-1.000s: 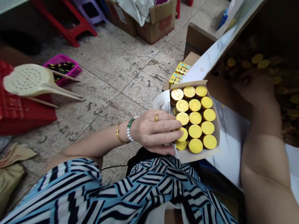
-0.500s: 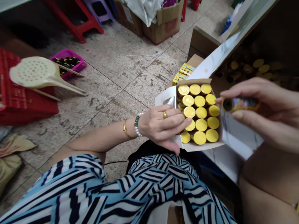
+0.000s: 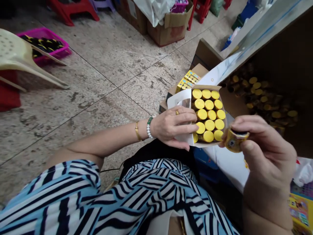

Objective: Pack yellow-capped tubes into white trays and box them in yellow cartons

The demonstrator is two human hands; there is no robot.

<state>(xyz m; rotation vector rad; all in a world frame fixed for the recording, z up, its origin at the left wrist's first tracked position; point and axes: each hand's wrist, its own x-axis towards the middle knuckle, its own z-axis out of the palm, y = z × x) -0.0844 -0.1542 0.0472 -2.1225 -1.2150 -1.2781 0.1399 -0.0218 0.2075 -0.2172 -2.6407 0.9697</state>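
Note:
My left hand grips the left wall of an open white cardboard box, its fingers over the edge and touching the nearest yellow tops. Several small cylindrical tubes with round yellow ends stand upright in rows in this box. Beside its front right corner, my right hand pinches one small gold-and-brown tube between thumb and fingers. A dark end of that tube faces up, and part of it is hidden by the fingers.
Many loose tubes lie inside a large brown carton at right, beside a white marbled surface. Yellow printed boxes sit behind. On the floor are a pink basket, a cream stool and a cardboard box.
My right hand came out of the large carton holding a tube, then moved toward the box's front right corner while the tube turned more upright. My left hand stays on the box.

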